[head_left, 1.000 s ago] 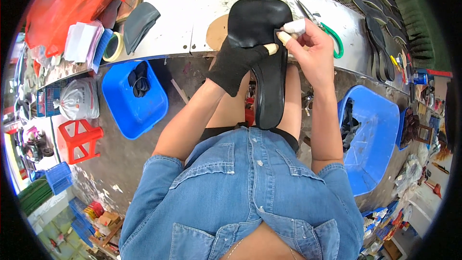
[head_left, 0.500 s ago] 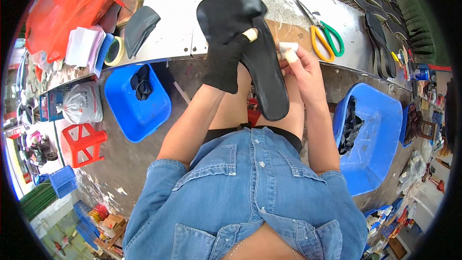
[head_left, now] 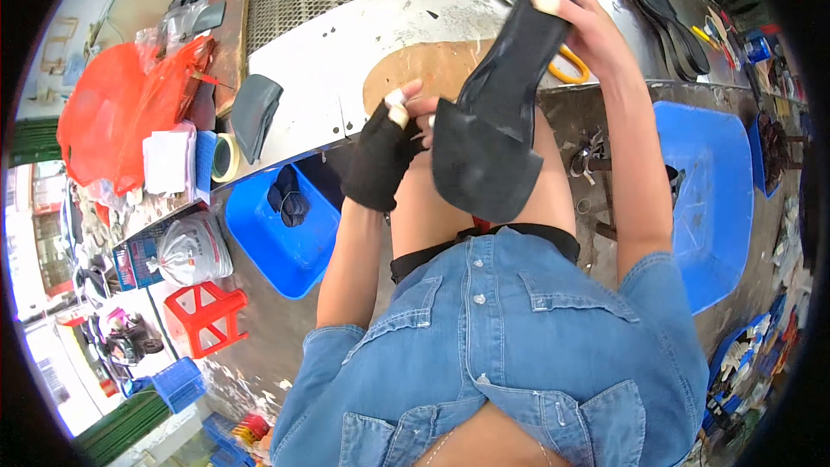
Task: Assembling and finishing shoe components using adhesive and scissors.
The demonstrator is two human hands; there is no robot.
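My right hand (head_left: 592,35) grips a black slipper (head_left: 489,171) by its narrow end, with the taped thumb lying on the insole. The slipper hangs tilted over my lap, its wide black upper lowest and nearest me. Beside the upper's left edge is my left hand (head_left: 380,156), in a black fingerless glove with tape on the fingers. Its fingers are loosely apart, some tips meeting or passing behind that edge; whether they press on it is hidden. Behind the slipper, a brown board (head_left: 393,73) lies on the white worktop (head_left: 298,60). Scissors (head_left: 568,67) show an orange handle beneath my right wrist.
Stacked dark pieces (head_left: 253,117), a tape roll (head_left: 226,158) and a red plastic bag (head_left: 117,117) are on the left. Black soles (head_left: 661,22) lie at the right. Below the worktop stand a left blue bin (head_left: 281,255), a right blue bin (head_left: 709,207) and a red stool (head_left: 207,320).
The slipper has been turned end for end, so its upper now points toward me. My right hand has taken its narrow end and risen; my left hand has let go its thumb grip and shifted left.
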